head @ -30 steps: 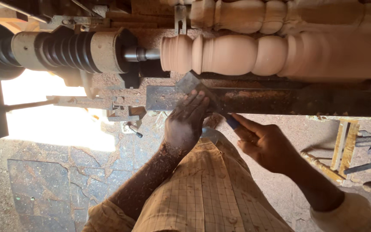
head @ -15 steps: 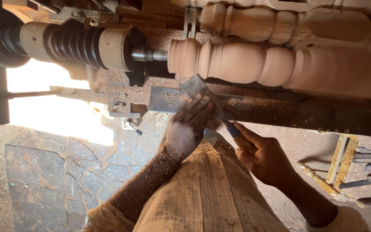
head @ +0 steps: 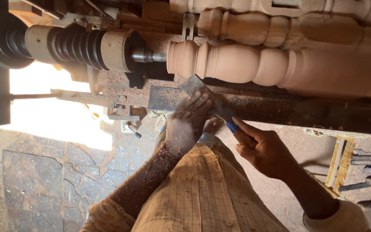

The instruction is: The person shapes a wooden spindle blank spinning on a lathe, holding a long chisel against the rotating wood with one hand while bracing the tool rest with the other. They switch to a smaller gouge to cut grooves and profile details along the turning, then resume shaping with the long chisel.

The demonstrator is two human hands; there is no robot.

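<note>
Work in hand: turning a wooden spindle (head: 245, 64) on a lathe; by my reading, the shaping cut at the spindle's left end is under way.
Chisel (head: 202, 92): flat steel blade, angled up toward the rounded end of the spindle, lying across the tool rest (head: 168, 98); whether the edge touches the wood cannot be told.
Left hand (head: 187, 124): fingers spread flat on the blade, pressing it onto the rest; forearm dusted with shavings.
Right hand (head: 265, 148): clenched around the chisel's blue-tipped handle (head: 233, 128), forefinger along it.
Spindle position: held level between the drive shaft (head: 149, 55) and the far end, out of view; a second turned piece (head: 254, 28) lies just behind it.
Next move, as a judgement: calls for firm pressure on the rest and a slow, even feed.
Nearby: loose tools (head: 366, 161) on the floor at right.
</note>
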